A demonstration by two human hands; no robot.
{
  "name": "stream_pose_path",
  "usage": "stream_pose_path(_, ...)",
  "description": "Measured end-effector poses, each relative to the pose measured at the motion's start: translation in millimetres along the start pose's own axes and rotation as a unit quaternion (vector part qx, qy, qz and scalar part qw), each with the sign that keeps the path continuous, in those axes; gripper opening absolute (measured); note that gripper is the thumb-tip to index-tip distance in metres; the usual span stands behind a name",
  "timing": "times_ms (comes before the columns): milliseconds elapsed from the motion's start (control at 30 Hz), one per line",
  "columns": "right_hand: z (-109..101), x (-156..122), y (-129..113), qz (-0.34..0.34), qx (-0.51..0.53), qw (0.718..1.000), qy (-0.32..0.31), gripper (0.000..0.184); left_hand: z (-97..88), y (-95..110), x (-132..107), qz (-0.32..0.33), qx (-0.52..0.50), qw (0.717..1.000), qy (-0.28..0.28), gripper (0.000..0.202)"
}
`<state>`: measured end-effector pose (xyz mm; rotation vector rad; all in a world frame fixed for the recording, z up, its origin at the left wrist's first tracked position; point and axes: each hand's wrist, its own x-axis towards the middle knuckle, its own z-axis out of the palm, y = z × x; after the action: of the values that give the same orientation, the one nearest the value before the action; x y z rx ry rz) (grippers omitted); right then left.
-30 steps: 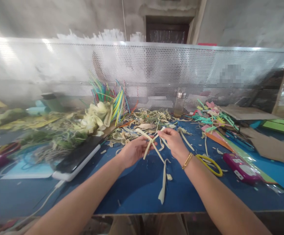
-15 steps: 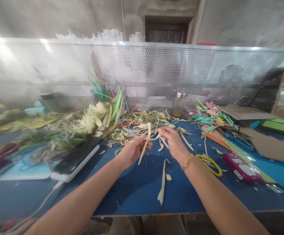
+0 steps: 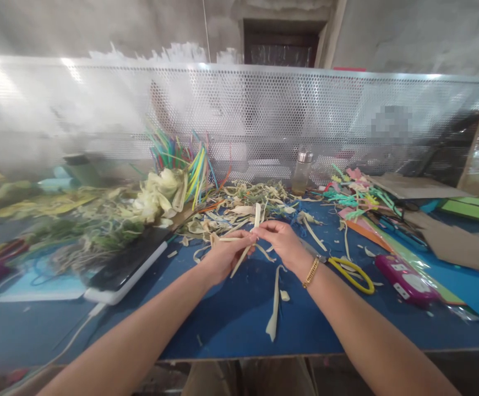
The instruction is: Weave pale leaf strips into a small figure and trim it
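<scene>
My left hand point(image 3: 224, 256) and my right hand point(image 3: 281, 243) meet over the blue table point(image 3: 231, 313), fingers pinched together on crossed pale cream strips point(image 3: 248, 242). One strip sticks up past the fingertips, another slants down to the left. My right wrist wears a gold bracelet point(image 3: 310, 271). A loose cream strip point(image 3: 275, 302) lies on the table just below the hands.
A heap of cream and green cuttings point(image 3: 239, 206) lies beyond the hands. Yellow-handled scissors point(image 3: 349, 273) and a pink device point(image 3: 402, 274) lie right. A tablet point(image 3: 126, 267) lies left. Coloured strips point(image 3: 185, 159), a bottle point(image 3: 301, 173) and a perforated metal screen point(image 3: 264, 115) stand behind.
My hands have drawn closer together and the crossed strips have been turned and folded. One strip that hung down toward the table now points up.
</scene>
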<state>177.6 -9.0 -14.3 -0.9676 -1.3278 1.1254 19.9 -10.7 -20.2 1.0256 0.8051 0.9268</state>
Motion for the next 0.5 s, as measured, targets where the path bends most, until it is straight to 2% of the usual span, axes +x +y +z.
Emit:
stream_pose_path(100, 4.2, -1.9, 0.7, 0.014, 0.023, 1.0, 0.004, 0.023, 0.5, 1.1, -0.2, -0.007, 0.013, 1.0, -0.012, 0.02)
stream_pose_path(267, 3.9, -1.0, -0.1, -0.011, 0.021, 0.995, 0.101, 0.021, -0.5, 2.3, 0.7, -0.003, -0.001, 0.999, -0.035, 0.017)
stream_pose_path(400, -1.7, 2.9, 0.4, 0.011, 0.034, 0.995, 0.094, 0.025, -1.2, 2.2, 0.0, -0.001, -0.022, 0.999, -0.027, 0.017)
stream_pose_path(500, -8.2, 7.3, 4.5, 0.025, 0.03, 0.992, 0.116, 0.026, -2.1, 5.1, -0.7, -0.006, -0.048, 0.999, -0.022, 0.026)
